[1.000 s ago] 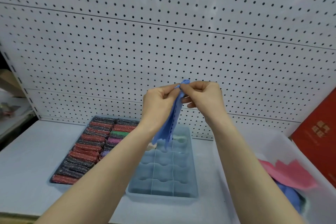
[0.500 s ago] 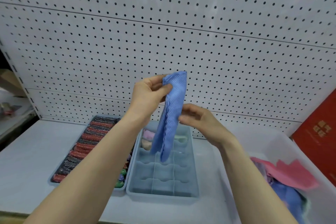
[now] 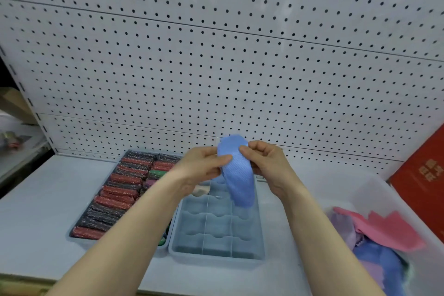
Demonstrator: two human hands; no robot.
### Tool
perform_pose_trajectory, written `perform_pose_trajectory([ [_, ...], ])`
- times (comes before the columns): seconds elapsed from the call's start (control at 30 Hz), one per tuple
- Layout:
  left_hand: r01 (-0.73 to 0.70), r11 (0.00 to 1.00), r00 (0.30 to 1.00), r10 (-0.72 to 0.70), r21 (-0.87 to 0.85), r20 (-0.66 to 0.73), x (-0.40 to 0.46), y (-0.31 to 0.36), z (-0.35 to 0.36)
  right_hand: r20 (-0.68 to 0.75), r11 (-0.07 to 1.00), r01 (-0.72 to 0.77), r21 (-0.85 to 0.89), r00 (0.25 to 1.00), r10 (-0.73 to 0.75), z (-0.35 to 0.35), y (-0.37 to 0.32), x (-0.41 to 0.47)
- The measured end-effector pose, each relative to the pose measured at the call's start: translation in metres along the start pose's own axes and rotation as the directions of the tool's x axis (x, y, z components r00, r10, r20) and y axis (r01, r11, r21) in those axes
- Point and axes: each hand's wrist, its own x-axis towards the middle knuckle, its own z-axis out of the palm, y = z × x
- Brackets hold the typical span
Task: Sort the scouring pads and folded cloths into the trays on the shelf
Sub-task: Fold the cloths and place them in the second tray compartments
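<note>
Trays on shelf: two, a scouring-pad tray (image 3: 79, 239) and a divided tray (image 3: 216, 256)
Blue cloth held: one (image 3: 237, 175)
Hands: two, left hand (image 3: 204, 166), right hand (image 3: 266, 163)
Clear bin: one (image 3: 374, 190)

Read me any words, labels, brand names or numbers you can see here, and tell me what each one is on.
Red box, leaning at the right edge: pale printed characters on its face, too blurred to read.
Blue cloth, held by the left hand and the right hand: no text shows.
Divided tray, scouring pads, pegboard: no text shows.
</note>
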Motion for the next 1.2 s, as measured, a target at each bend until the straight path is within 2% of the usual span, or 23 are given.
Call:
perform_pose_trajectory([
  [0.1, -0.038, 0.999, 0.989, 0.034, -0.028, -0.141, 0.005, -0.012, 0.005, -0.042, 0.999, -0.043, -0.023, 0.998, 0.042, -0.001, 0.004, 0.002],
  [0.2, -0.154, 0.987, 0.967, 0.140, -0.052, -0.211, 0.006, -0.004, 0.008, 0.009, 1.000, -0.022, 0.010, 1.000, 0.022, -0.004, -0.003, 0.002],
  [0.37, -0.433, 0.902, 0.867, 0.413, -0.008, -0.279, -0.002, 0.030, 0.011, 0.008, 0.952, 0.305, 0.031, 0.952, -0.305, -0.006, -0.036, 0.005],
  [0.43, -0.528, 0.849, 0.821, 0.505, -0.018, -0.269, -0.003, 0.038, 0.010, 0.048, 0.928, 0.372, 0.033, 0.926, -0.374, -0.006, -0.044, 0.003],
  [0.5, -0.586, 0.810, 0.785, 0.563, -0.014, -0.259, -0.003, 0.041, 0.008, 0.078, 0.937, 0.341, 0.080, 0.935, -0.347, -0.006, -0.045, 0.000],
  [0.6, -0.618, 0.785, 0.753, 0.606, 0.044, -0.256, -0.004, 0.041, 0.005, 0.149, 0.969, 0.187, 0.161, 0.966, -0.211, -0.004, -0.038, -0.005],
  [0.7, -0.636, 0.769, 0.727, 0.626, 0.064, -0.281, -0.002, 0.037, 0.003, 0.235, 0.993, 0.093, 0.072, 0.966, -0.108, 0.000, -0.029, -0.009],
  [0.8, -0.642, 0.760, 0.709, 0.640, 0.106, -0.297, -0.002, 0.035, 0.001, 0.171, 0.998, 0.061, 0.024, 0.983, -0.065, 0.005, -0.024, -0.009],
  [0.87, -0.607, 0.787, 0.736, 0.609, 0.109, -0.297, -0.005, 0.034, 0.001, 0.088, 0.998, 0.051, 0.043, 0.995, -0.055, 0.006, -0.025, -0.007],
  [0.9, -0.556, 0.829, 0.784, 0.546, 0.056, -0.296, -0.007, 0.034, 0.002, 0.050, 0.997, 0.057, 0.051, 0.997, -0.060, 0.006, -0.026, -0.006],
  [0.97, -0.379, 0.923, 0.903, 0.354, -0.067, -0.242, -0.010, 0.030, 0.003, 0.000, 0.994, 0.085, 0.065, 0.996, -0.085, 0.007, -0.029, -0.005],
  [1.03, -0.194, 0.970, 0.978, 0.179, -0.148, -0.111, -0.010, 0.023, 0.002, -0.007, 0.992, 0.110, 0.055, 0.994, -0.110, 0.009, -0.030, -0.005],
  [1.1, -0.116, 0.969, 0.993, 0.113, -0.217, -0.026, -0.011, 0.017, 0.000, 0.007, 0.992, 0.127, 0.011, 0.992, -0.127, 0.010, -0.029, -0.005],
  [1.2, -0.092, 0.937, 0.995, 0.073, -0.337, -0.067, -0.011, 0.016, 0.000, 0.126, 0.982, 0.188, 0.006, 0.974, -0.188, 0.004, -0.026, -0.007],
])
